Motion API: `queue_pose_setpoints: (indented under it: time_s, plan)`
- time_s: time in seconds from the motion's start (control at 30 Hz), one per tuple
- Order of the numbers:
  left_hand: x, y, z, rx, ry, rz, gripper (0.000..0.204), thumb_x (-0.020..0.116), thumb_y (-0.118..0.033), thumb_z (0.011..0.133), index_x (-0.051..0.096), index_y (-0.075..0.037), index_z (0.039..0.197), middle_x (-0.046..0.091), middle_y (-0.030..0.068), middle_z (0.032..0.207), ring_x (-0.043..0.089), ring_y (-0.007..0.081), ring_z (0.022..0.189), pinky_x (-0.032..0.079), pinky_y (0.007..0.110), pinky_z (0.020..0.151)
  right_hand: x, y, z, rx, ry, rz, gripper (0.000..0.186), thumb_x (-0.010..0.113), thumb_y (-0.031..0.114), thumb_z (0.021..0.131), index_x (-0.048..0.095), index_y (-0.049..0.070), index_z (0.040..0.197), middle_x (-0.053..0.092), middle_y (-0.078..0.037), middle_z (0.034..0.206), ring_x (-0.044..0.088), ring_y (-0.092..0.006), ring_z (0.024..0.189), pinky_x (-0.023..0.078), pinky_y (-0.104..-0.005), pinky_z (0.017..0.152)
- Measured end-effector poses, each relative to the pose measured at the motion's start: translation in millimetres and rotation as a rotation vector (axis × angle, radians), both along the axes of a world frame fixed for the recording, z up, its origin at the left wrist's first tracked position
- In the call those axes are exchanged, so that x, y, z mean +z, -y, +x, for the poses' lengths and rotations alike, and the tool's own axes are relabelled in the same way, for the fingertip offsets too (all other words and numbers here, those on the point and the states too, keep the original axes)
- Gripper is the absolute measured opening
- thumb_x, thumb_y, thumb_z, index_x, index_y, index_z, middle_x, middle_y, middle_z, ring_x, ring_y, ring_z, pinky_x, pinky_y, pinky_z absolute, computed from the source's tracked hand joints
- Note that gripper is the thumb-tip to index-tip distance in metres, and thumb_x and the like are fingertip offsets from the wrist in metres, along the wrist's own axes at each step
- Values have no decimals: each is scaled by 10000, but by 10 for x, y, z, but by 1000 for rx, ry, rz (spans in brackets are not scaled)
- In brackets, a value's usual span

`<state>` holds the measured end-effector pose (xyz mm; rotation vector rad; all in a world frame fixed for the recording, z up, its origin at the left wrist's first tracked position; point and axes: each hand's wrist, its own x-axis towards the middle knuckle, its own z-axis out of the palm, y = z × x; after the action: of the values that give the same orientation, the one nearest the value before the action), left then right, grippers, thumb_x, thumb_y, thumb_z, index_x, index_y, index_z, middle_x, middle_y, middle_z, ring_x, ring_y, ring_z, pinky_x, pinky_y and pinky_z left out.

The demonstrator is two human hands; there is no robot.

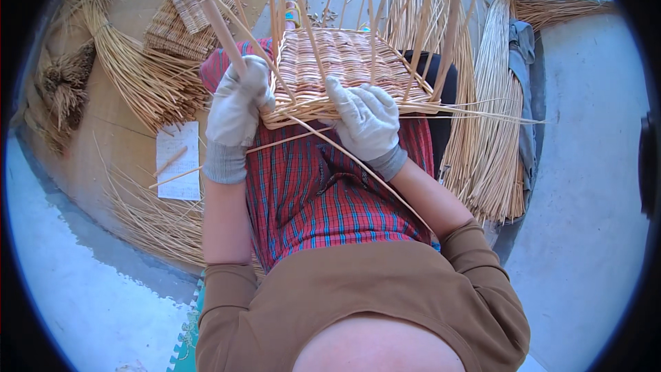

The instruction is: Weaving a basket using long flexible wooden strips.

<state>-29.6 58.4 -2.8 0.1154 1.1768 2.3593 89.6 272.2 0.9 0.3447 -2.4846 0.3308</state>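
A half-woven wicker basket rests across my lap, with tall thin stakes and thick corner posts standing up from its edges. In a white glove with a grey cuff, my left hand is closed round the near left corner, at the foot of a thick post. My right hand, gloved alike, pinches the near woven edge, its fingers partly hidden. From that edge a loose wicker strand slants down toward my right forearm. Other strand ends stick out to the right.
Bundles of wicker rods lie at the left and right. Woven panels are stacked at the upper left. A written paper sheet with a short stick lies on the floor board, near scattered rods. Red plaid cloth covers my lap.
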Motion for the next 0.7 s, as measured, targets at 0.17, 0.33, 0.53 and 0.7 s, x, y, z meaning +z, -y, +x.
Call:
queue_pose_setpoints:
  time_s: [0.17, 0.33, 0.53, 0.7]
  plan:
    - [79, -65, 25, 112, -123, -428, 289, 848, -231, 869, 667, -62, 1018, 632, -21, 794, 583, 63, 610, 489, 217, 492, 289, 59, 295, 32, 120, -197, 549, 800, 147, 802, 654, 115, 1330, 717, -63, 1141, 675, -234, 1060, 525, -399, 922]
    - [252, -216, 222, 417, -420, -713, 457, 885, -282, 810, 654, -46, 1125, 663, 43, 943, 636, 130, 804, 552, 297, 691, 304, -272, 775, -263, 731, -1376, 279, 632, 251, 1038, 711, 5, 1141, 707, -37, 819, 647, -76, 680, 521, -220, 601]
    - [656, -536, 863, 242, -1425, -1357, 600, 864, -352, 710, 668, -134, 1234, 586, 62, 1233, 559, 272, 1216, 323, 508, 1182, 130, -476, 719, -391, 577, -1757, 533, 569, 502, 1035, 705, -9, 1096, 714, -68, 811, 664, -103, 628, 463, -202, 473]
    - [371, -679, 864, 98, -1283, -1454, 578, 869, -251, 676, 683, -127, 1210, 571, 102, 1217, 574, 315, 1165, 384, 501, 1113, -23, -469, 790, -356, 529, -1718, 440, 556, 397, 1058, 721, -8, 1103, 720, -69, 805, 672, -117, 631, 475, -216, 486]
